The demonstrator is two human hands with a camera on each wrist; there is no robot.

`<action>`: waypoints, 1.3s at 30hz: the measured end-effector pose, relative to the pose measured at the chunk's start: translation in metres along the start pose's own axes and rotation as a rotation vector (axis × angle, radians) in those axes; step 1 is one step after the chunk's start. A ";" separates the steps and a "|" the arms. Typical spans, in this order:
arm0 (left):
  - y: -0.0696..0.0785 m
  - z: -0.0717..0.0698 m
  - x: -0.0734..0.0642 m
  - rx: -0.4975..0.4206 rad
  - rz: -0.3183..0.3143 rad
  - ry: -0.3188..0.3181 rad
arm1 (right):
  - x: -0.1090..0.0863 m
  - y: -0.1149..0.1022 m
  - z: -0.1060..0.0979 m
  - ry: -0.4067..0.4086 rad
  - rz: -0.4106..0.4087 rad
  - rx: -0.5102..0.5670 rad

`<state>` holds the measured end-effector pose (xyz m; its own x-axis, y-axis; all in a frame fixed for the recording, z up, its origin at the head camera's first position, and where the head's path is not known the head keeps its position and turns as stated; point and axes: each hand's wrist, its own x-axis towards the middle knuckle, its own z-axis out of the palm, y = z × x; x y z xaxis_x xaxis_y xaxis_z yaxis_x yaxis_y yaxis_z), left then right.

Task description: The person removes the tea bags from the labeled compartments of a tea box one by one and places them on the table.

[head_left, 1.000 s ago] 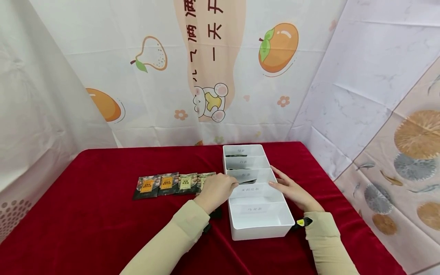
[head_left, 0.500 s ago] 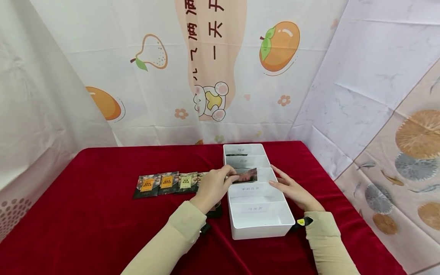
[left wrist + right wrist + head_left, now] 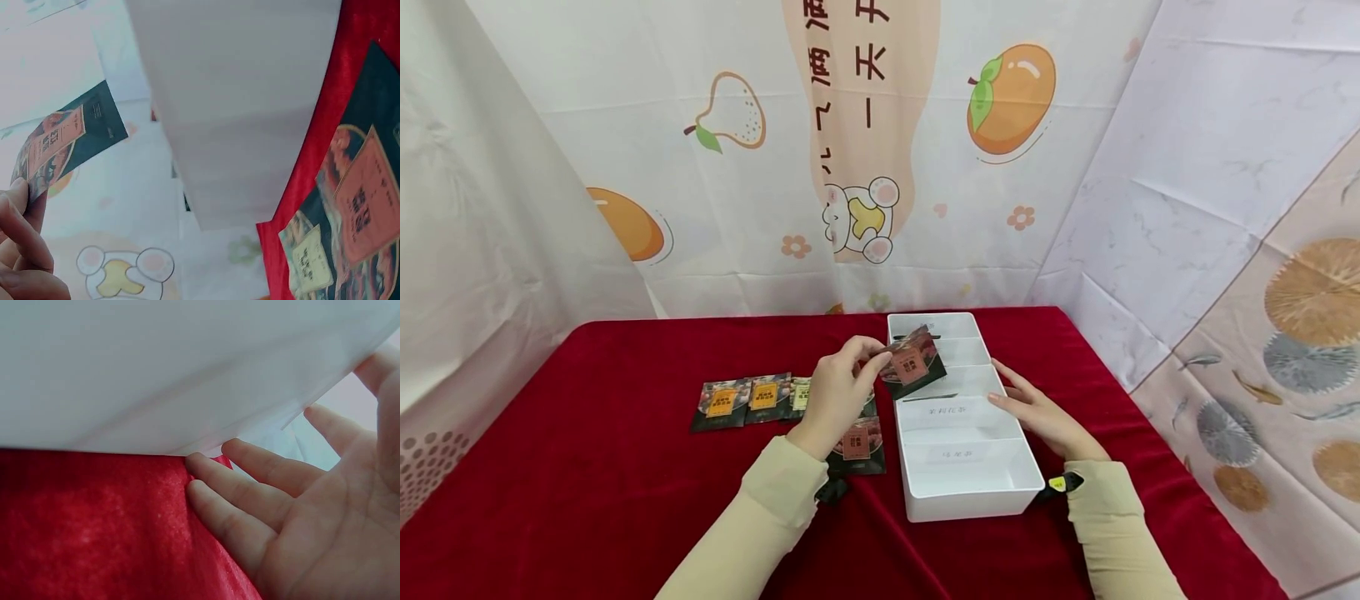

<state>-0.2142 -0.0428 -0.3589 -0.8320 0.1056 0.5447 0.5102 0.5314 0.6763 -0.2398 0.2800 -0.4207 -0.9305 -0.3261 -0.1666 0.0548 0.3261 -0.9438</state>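
Note:
My left hand [image 3: 837, 390] pinches a dark tea sachet [image 3: 913, 363] with a reddish label by one edge, holding it above the left side of a white divided box [image 3: 973, 505]. In the left wrist view the same sachet [image 3: 72, 140] sticks out from between thumb and fingers. My right hand [image 3: 1037, 414] lies with extended fingers against the box's right side; in the right wrist view its fingertips meet the white wall [image 3: 156, 375]. Below the left hand, another red-labelled sachet [image 3: 857, 446] lies on the cloth, partly covered by that hand.
Orange-labelled sachets [image 3: 721, 405] and a green-labelled one [image 3: 801, 396] lie in a row left of the box on the red tablecloth [image 3: 625, 467]. Labelled dividers split the box into several compartments; a thin dark sachet edge [image 3: 951, 397] shows in a middle one. A printed curtain [image 3: 737, 208] hangs behind.
My left hand has lifted the red-labelled sachet up out of a middle compartment and moved it left, turning its front into view. My right hand stays at the box's side.

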 end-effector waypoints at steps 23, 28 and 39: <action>-0.027 -0.064 -0.011 -0.217 -0.297 -0.231 | 0.001 0.002 0.001 -0.015 -0.005 0.030; -0.032 -0.075 -0.016 -0.180 -0.332 -0.280 | 0.001 0.002 0.002 -0.016 -0.007 0.032; -0.050 -0.090 -0.024 -0.063 -0.376 -0.425 | 0.000 0.001 0.002 -0.010 -0.009 0.041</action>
<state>-0.2004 -0.1479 -0.3614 -0.9667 0.2548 0.0227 0.1636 0.5478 0.8204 -0.2393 0.2779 -0.4220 -0.9274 -0.3380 -0.1604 0.0612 0.2859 -0.9563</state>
